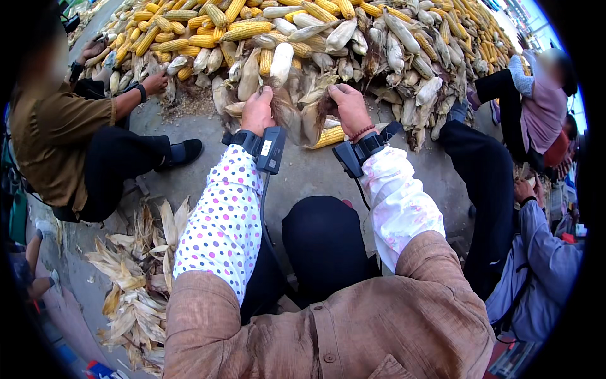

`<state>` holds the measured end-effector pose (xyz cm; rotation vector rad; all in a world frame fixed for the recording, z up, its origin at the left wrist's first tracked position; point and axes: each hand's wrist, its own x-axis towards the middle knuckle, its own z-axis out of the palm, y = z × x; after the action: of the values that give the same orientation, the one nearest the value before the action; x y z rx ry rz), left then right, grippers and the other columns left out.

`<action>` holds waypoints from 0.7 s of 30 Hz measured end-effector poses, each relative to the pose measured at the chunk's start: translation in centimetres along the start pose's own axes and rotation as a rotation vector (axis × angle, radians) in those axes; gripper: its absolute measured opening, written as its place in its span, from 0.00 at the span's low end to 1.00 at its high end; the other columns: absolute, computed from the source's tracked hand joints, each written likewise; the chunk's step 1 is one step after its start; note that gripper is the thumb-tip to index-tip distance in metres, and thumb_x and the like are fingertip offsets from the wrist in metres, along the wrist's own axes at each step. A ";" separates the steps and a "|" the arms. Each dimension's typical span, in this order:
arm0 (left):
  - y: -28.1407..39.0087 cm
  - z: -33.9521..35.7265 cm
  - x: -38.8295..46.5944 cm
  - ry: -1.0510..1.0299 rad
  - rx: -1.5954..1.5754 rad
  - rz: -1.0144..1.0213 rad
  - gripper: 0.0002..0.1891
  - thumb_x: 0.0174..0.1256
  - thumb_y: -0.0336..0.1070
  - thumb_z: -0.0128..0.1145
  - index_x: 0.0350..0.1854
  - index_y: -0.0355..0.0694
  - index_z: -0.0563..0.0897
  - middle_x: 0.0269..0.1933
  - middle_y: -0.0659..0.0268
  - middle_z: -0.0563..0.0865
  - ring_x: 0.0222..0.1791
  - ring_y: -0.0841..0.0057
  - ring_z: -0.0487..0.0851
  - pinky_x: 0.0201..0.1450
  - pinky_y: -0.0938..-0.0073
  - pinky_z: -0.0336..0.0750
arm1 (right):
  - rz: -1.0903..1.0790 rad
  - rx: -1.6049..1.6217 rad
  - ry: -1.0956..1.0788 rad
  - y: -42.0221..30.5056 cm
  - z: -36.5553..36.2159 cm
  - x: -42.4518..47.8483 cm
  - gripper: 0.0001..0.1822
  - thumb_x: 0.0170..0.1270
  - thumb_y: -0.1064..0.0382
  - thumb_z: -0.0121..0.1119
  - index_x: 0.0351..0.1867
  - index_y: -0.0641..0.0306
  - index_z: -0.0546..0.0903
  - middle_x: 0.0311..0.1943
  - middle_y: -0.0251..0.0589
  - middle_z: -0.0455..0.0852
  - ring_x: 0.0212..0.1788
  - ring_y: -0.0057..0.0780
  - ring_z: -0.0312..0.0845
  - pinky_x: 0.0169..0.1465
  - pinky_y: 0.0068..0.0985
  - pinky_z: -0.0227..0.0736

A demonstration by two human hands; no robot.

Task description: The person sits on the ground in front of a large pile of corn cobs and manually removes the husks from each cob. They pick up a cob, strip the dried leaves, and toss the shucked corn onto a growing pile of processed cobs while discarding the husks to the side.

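Just in front of the heap, my left hand (259,112) has thumb and fingers closed on a dry corn husk (289,116) with brown silk. To its right, my right hand (351,110) pinches the top of another pale strip of husk (313,118) with dark silk. The fingertips of both hands are partly hidden by husk and silk. A husked white ear of corn (281,64) stands out just above my left hand. Below the right hand's husk, a bare yellow ear (329,137) lies on the concrete.
A large heap of corn (246,31), some ears bare and some husked, spans the far side. Stripped husks (137,293) pile up on the concrete floor (307,175) at lower left. People sit close on both sides; one's shoe (187,150) extends toward me from the left.
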<state>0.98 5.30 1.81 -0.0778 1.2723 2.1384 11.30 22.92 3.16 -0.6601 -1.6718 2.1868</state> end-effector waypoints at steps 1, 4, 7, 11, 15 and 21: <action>-0.3 0.0 0.1 -0.025 0.004 -0.010 0.14 0.69 0.39 0.46 0.50 0.35 0.72 0.42 0.60 0.81 0.39 0.67 0.82 0.41 0.63 0.78 | 0.040 0.026 -0.059 -0.1 0.9 -0.5 0.10 0.63 0.63 0.55 0.40 0.68 0.77 0.29 0.33 0.80 0.27 0.20 0.76 0.31 0.21 0.74; -1.0 0.0 0.3 -0.060 0.076 -0.058 0.12 0.68 0.39 0.48 0.45 0.36 0.73 0.41 0.62 0.80 0.36 0.70 0.82 0.37 0.65 0.78 | 0.004 -0.145 -0.215 1.6 2.9 -1.2 0.11 0.60 0.65 0.58 0.43 0.66 0.77 0.31 0.34 0.81 0.30 0.19 0.76 0.34 0.18 0.72; -1.1 1.5 -1.5 -0.054 0.226 -0.103 0.11 0.66 0.40 0.52 0.41 0.36 0.74 0.38 0.63 0.81 0.33 0.74 0.80 0.33 0.69 0.76 | -0.142 -0.276 -0.325 3.2 3.9 -2.5 0.20 0.56 0.66 0.61 0.51 0.70 0.75 0.34 0.35 0.82 0.36 0.20 0.76 0.39 0.21 0.72; -3.5 1.2 -1.2 -0.158 0.619 0.083 0.20 0.59 0.41 0.59 0.45 0.28 0.74 0.38 0.61 0.81 0.36 0.76 0.78 0.40 0.79 0.73 | -0.206 -0.582 -0.222 4.4 2.4 -3.7 0.13 0.56 0.64 0.59 0.43 0.64 0.80 0.29 0.40 0.81 0.34 0.28 0.77 0.39 0.25 0.71; -2.7 3.1 -3.4 -0.038 0.797 0.087 0.25 0.57 0.43 0.61 0.48 0.25 0.72 0.40 0.57 0.80 0.39 0.73 0.78 0.45 0.75 0.72 | -0.414 -0.893 -0.110 6.7 -5.8 -7.9 0.07 0.52 0.66 0.58 0.33 0.62 0.81 0.29 0.47 0.79 0.35 0.45 0.76 0.39 0.32 0.70; -2.1 1.2 -2.0 0.043 0.743 0.012 0.24 0.56 0.43 0.60 0.45 0.26 0.75 0.38 0.56 0.81 0.38 0.73 0.78 0.45 0.75 0.71 | 0.223 -1.252 0.138 15.1 -26.5 -28.7 0.10 0.50 0.62 0.59 0.33 0.63 0.82 0.29 0.51 0.82 0.34 0.47 0.78 0.38 0.34 0.72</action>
<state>3.98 5.95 1.55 0.1983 2.0051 1.5538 50.16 26.07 -12.08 -1.2522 -2.8605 0.8861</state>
